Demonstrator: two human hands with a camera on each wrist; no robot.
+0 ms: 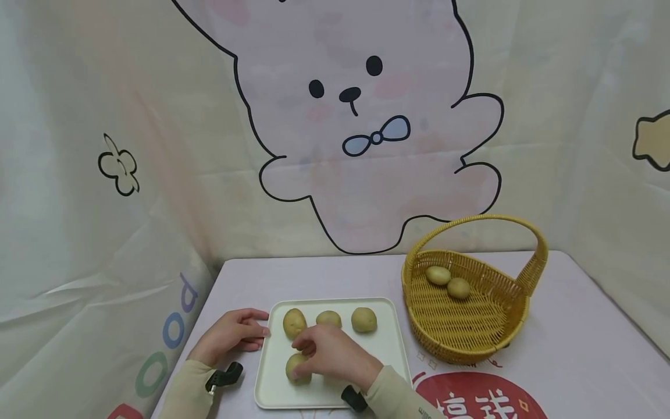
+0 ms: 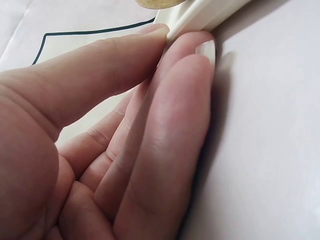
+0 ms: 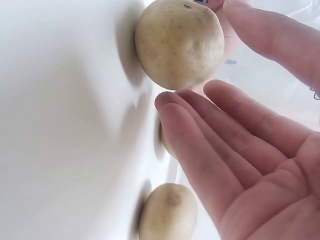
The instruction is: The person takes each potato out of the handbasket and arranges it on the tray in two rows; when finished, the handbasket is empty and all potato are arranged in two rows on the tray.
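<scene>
A white tray [image 1: 377, 364] lies on the table. My left hand [image 1: 230, 336] pinches its left rim [image 2: 207, 17] between thumb and fingers. On the tray's front left sits a single round potato [image 3: 180, 45]; my right hand [image 1: 337, 356] reaches over it, thumb apart from the nearly straight fingers and not closed round it. Along the back of the tray are a left potato [image 1: 294, 322], a middle potato [image 1: 328, 318] partly covered by the right hand, and a right potato [image 1: 363, 320]. The right hand and forearm hide part of the tray's front.
A yellow wicker basket [image 1: 460, 349] with a tall arched handle [image 1: 492, 217] stands right of the tray, holding two potatoes [image 1: 458, 288] toward its back. A pale cloth with a red print [image 1: 476, 390] covers the table. Curtain walls with cartoon drawings enclose the table's back and sides.
</scene>
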